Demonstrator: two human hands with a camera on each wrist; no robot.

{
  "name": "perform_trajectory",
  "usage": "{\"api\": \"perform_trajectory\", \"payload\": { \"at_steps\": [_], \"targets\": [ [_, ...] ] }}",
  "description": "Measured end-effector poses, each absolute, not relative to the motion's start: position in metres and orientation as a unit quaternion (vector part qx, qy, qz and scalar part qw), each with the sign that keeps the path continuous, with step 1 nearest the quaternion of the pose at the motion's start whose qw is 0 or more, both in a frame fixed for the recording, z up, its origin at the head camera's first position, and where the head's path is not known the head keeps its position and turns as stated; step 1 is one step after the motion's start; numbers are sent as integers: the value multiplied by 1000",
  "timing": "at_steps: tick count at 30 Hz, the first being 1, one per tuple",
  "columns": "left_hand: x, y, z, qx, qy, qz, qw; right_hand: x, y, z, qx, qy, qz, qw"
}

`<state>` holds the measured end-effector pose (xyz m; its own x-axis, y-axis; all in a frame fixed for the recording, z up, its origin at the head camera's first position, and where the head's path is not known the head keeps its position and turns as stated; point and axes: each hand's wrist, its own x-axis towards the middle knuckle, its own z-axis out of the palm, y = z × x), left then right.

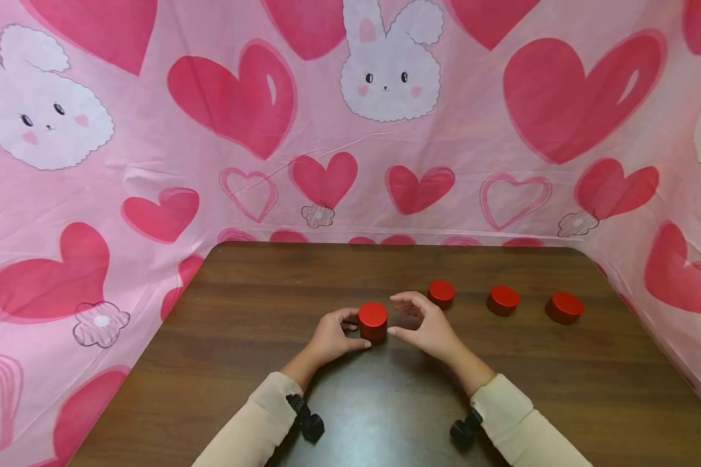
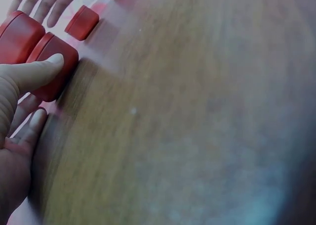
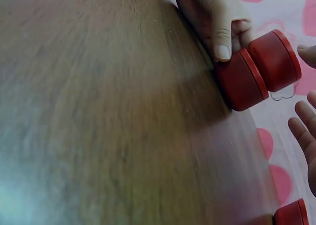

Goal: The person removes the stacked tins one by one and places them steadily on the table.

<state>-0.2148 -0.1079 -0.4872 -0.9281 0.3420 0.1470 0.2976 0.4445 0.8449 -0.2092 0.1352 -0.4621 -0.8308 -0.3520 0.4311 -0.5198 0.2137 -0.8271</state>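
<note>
Two round red tins stand one on top of the other near the middle of the table. The lower tin (image 3: 240, 81) rests on the wood, and the upper tin (image 1: 373, 316) sits on it slightly offset. My left hand (image 1: 330, 338) holds the lower tin from the left, its thumb (image 2: 47, 69) pressed on the near side and the other fingers partly hidden behind. To the right of the stack is my right hand (image 1: 435, 331), fingers spread and relaxed. A small gap shows between its thumb (image 3: 307, 54) and the upper tin in the right wrist view.
Three more red tins stand in a row toward the back right: one (image 1: 441, 294) just behind my right hand, another (image 1: 504, 300) farther right, and the last (image 1: 565, 307) rightmost. A pink cloth (image 1: 327, 130) with hearts and rabbits hangs beyond the brown wooden table (image 1: 239, 363).
</note>
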Motion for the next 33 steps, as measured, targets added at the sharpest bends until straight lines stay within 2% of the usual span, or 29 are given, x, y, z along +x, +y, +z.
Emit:
{"api": "perform_trajectory", "payload": {
  "at_steps": [8,15,33],
  "targets": [
    [-214,-108,-487,194,848,493,17,-211,121,-462,275,-770,573,54],
    [-214,-108,-488,201,846,494,16,-196,111,-433,289,-765,574,43],
    [-211,-108,-487,204,841,500,11,-191,105,-431,249,-776,579,27]
  ]
}}
